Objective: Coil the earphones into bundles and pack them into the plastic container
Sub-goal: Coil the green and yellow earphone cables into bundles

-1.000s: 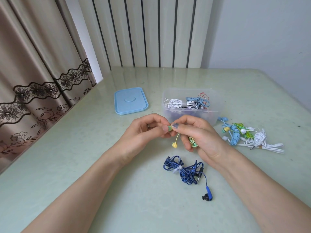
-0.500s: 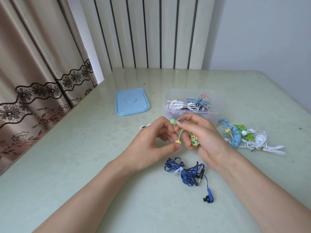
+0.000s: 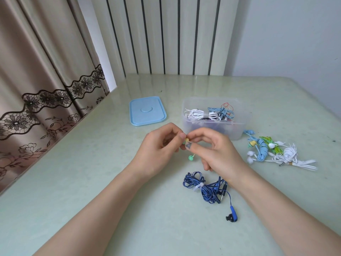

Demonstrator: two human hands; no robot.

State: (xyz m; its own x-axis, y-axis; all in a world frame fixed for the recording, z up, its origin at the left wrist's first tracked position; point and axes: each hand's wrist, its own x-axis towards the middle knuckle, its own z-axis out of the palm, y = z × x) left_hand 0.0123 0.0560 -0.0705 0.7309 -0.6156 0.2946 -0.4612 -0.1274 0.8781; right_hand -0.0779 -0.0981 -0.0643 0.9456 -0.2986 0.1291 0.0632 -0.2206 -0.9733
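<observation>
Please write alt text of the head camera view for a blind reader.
Two bare hands, left hand and right hand, pinch a small green-yellow earphone above a pale green table, near a clear plastic container with coiled earphones inside and a light blue lid.

I see my left hand [image 3: 158, 150] and right hand [image 3: 219, 154] pinching a small yellow earbud [image 3: 187, 140] between their fingertips above the desk [image 3: 92, 182]; a green earbud [image 3: 190, 158] dangles below. A blue bundle [image 3: 204, 189] lies nearer me. Behind stand the container [image 3: 238, 130] with coils inside and the lid [image 3: 147, 110].
</observation>
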